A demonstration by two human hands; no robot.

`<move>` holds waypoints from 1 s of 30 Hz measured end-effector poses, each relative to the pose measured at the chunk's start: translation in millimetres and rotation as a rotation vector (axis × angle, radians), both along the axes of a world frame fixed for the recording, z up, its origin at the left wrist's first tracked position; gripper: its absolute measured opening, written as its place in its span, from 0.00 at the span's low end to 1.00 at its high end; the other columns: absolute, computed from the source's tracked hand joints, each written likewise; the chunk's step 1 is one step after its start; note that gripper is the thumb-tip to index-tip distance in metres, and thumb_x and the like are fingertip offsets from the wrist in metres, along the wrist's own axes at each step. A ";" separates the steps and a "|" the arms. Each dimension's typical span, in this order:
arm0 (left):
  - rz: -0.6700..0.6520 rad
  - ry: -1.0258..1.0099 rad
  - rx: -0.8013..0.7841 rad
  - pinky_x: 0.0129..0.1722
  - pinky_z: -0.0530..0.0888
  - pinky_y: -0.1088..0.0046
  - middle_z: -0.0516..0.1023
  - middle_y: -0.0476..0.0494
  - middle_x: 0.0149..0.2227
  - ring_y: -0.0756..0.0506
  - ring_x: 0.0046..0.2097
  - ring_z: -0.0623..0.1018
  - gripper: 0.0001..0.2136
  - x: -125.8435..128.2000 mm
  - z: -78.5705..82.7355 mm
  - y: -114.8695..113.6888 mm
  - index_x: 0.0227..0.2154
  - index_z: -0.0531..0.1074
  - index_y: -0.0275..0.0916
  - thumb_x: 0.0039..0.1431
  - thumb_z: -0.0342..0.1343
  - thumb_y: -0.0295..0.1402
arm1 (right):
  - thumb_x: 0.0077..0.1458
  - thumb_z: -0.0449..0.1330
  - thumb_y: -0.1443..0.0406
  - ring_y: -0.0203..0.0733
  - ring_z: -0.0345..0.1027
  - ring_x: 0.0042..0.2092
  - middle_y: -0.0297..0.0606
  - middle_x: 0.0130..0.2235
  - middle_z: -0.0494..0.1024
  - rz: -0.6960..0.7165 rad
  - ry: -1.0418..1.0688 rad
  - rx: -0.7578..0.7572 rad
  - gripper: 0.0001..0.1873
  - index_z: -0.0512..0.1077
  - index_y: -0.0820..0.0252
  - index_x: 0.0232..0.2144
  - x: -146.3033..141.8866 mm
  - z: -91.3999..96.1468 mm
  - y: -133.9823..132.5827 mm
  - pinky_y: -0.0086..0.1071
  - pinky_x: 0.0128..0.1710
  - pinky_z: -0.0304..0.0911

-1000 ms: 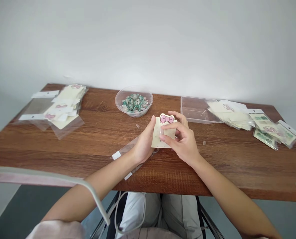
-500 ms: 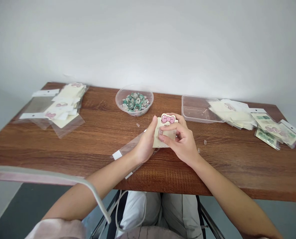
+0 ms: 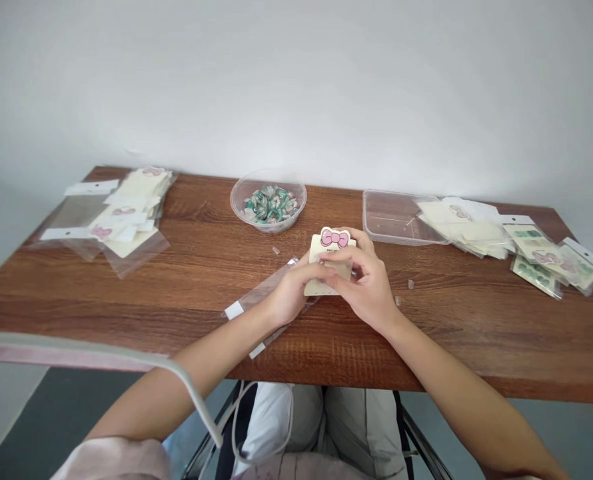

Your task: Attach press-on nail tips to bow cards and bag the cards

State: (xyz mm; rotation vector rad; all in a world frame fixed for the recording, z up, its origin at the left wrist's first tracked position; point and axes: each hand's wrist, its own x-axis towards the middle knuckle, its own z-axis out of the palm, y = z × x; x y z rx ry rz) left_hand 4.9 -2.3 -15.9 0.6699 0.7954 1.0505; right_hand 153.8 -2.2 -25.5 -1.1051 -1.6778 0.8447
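Observation:
A cream backing card with a pink bow printed at its top is held upright just above the table's front half. My left hand is closed on the card's left side, its thumb laid across the front. On the same face, the thumb and index finger of my right hand pinch a small clear piece, mostly covered by fingertips. Other fingers of my right hand reach behind the card's right edge. Under my left forearm lies a clear plastic bag with a white strip.
A round clear bowl of green and clear pieces stands at the back. Right of it are a rectangular clear tray, stacked cards and packed bags. More bagged cards lie left. Small clear bits dot the table.
My left thumb has come down from the card's left edge across its front, towards the small clear piece. My right hand has barely moved.

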 end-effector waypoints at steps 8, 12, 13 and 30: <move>0.048 0.179 -0.026 0.53 0.71 0.63 0.84 0.41 0.44 0.35 0.55 0.77 0.08 -0.6 -5.0 1.9 0.31 0.80 0.36 0.49 0.62 0.34 | 0.57 0.69 0.65 0.52 0.65 0.62 0.38 0.57 0.71 0.004 0.012 0.037 0.08 0.81 0.45 0.39 0.2 -1.3 1.0 0.53 0.63 0.62; 0.017 0.107 -0.116 0.49 0.74 0.63 0.85 0.42 0.40 0.34 0.51 0.80 0.12 1.0 1.8 5.3 0.35 0.80 0.35 0.46 0.62 0.34 | 0.57 0.70 0.62 0.52 0.63 0.63 0.40 0.58 0.71 0.014 -0.030 0.031 0.13 0.79 0.44 0.46 1.0 0.7 3.6 0.50 0.61 0.64; -0.006 0.063 -0.130 0.50 0.75 0.62 0.85 0.41 0.41 0.34 0.51 0.81 0.14 1.0 4.5 6.4 0.37 0.80 0.35 0.46 0.62 0.34 | 0.57 0.71 0.61 0.53 0.63 0.64 0.41 0.59 0.71 0.026 -0.025 0.025 0.17 0.78 0.44 0.49 3.2 1.9 5.5 0.49 0.61 0.64; 0.048 -0.085 -0.085 0.51 0.78 0.59 0.87 0.36 0.45 0.38 0.41 0.86 0.18 -8.2 18.1 16.5 0.49 0.76 0.30 0.57 0.52 0.29 | 0.66 0.61 0.60 0.41 0.73 0.37 0.33 0.36 0.81 0.197 -0.625 -0.169 0.06 0.77 0.53 0.38 74.2 35.5 13.1 0.36 0.39 0.63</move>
